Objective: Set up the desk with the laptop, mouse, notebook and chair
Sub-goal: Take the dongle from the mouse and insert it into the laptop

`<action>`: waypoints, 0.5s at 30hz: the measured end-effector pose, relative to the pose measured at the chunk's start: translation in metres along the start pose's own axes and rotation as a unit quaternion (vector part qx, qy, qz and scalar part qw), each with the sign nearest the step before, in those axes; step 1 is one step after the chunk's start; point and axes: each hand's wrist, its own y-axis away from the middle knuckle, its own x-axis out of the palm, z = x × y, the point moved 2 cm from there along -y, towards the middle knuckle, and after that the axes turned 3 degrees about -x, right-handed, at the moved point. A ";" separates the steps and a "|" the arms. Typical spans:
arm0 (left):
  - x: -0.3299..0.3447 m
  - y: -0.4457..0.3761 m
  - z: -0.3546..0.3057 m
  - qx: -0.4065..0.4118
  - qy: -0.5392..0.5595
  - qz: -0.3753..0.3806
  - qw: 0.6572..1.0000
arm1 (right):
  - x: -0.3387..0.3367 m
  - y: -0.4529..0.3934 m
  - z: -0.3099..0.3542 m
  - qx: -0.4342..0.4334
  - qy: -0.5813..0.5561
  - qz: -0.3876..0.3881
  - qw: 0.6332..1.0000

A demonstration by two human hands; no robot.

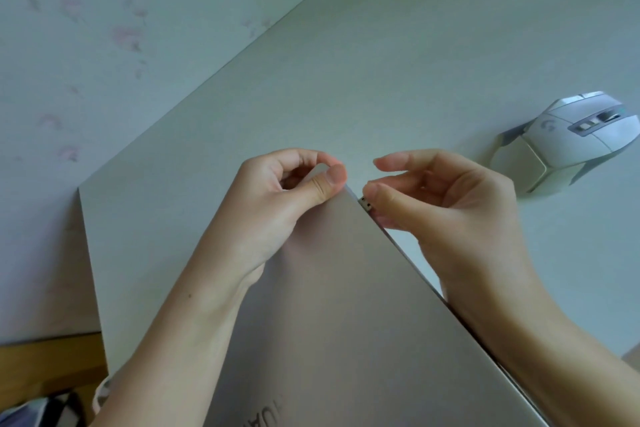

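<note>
A closed silver laptop [346, 315] lies on the pale desk [398, 45], one corner pointing away from me. My left hand [273, 204] pinches that far corner, thumb on top of the lid. My right hand [446, 204] is at the laptop's right edge, thumb and fingers closed on a tiny USB receiver [365, 203] plugged into the side port. A white gaming mouse [568, 139] rests on the desk to the right, apart from both hands. No notebook or chair is in view.
The desk's back edge runs along a wall [86, 45] with faint pink floral wallpaper. At lower left, beyond the desk's side edge, are a wooden floor [45, 367] and part of a dark-and-white object [41, 409].
</note>
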 end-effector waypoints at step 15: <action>0.018 -0.022 0.046 0.025 -0.224 -0.100 0.969 | -0.020 0.012 -0.047 -0.275 0.624 0.183 0.708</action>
